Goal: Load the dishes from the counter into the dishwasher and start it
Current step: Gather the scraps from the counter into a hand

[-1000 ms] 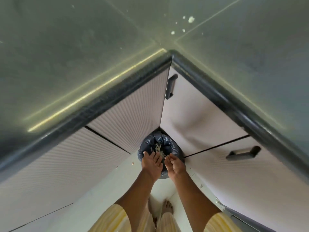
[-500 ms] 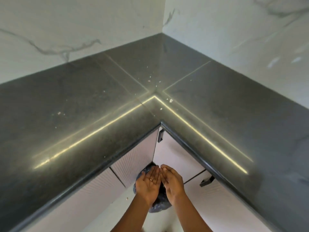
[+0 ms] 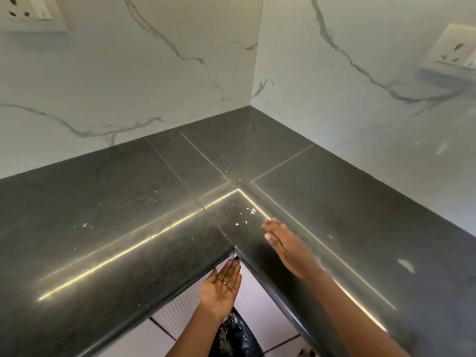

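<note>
White walls (image 3: 128, 73) veined in grey meet in a corner above a dark, glossy L-shaped counter (image 3: 103, 202), where light streaks along the front edge. One socket plate (image 3: 33, 14) sits high on the left wall and another socket plate (image 3: 453, 50) on the right. Pale ribbed cabinet fronts (image 3: 180, 307) show below.

You have two hands in view, left hand (image 3: 221, 287) and right hand (image 3: 286, 246), one ring (image 3: 224, 282) on your left, one counter (image 3: 103, 228), two sockets (image 3: 33, 11) (image 3: 453, 50), one bin (image 3: 237, 336), scattered crumbs (image 3: 253, 211), too many and too small to count.
</note>
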`<state>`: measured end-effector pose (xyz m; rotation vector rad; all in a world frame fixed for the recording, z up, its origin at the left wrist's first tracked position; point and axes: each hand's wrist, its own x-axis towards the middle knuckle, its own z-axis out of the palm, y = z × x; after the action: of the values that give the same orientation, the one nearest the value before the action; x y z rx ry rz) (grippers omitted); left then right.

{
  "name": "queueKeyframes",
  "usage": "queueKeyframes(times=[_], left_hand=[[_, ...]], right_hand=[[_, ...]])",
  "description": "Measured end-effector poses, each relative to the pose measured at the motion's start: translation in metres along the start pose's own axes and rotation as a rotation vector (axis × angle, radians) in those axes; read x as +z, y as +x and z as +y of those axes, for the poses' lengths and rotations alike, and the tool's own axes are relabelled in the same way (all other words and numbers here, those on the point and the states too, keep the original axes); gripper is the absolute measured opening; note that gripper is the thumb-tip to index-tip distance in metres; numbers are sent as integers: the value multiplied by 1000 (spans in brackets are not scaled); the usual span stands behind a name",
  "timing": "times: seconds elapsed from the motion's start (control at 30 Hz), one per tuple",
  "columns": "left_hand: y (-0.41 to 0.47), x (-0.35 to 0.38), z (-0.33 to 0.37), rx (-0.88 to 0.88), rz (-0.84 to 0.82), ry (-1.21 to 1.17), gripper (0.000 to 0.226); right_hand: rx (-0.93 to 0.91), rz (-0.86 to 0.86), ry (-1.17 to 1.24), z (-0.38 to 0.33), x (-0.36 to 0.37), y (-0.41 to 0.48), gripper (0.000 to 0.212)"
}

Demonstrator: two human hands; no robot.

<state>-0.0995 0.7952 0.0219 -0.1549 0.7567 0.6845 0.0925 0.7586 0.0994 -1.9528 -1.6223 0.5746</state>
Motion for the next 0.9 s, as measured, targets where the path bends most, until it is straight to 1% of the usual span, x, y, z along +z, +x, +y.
queueKeyframes(times=[0.03, 0.1, 0.2, 0.27, 0.3, 0.37, 0.47, 0.53, 0.6, 0.73, 0.8, 0.9], left_hand=[[4, 3, 1, 14, -2, -17, 42], [11, 7, 2, 41, -2, -28, 41], [20, 10, -1, 71, 14, -44, 40], [25, 11, -4, 97, 55, -62, 45], [27, 14, -5, 119, 77, -77, 45], [29, 22, -8, 188, 111, -130, 42], [29, 33, -13, 275, 146, -193, 37], [29, 36, -15, 309, 162, -198, 32], [29, 37, -15, 317, 164, -191, 33], [31, 34, -15, 312, 176, -138, 34], [34, 33, -16, 301, 172, -116, 35], [36, 32, -16, 264, 158, -108, 38]], right_hand=[[22, -31, -81, 17, -11, 18, 50], [105, -18, -177, 51, -33, 51, 60], [279, 13, -251, 98, -63, 95, 73], [359, -13, -273, 123, -76, 120, 78], [373, -35, -297, 132, -79, 133, 79], [345, -71, -374, 145, -83, 159, 79], [220, -142, -443, 142, -78, 196, 77], [89, -225, -482, 128, -64, 217, 75], [-51, -269, -525, 108, -45, 227, 73], [-353, -341, -610, 72, -12, 215, 76], [-521, -409, -630, 64, -7, 201, 77], [-773, -590, -586, 62, -12, 188, 60]])
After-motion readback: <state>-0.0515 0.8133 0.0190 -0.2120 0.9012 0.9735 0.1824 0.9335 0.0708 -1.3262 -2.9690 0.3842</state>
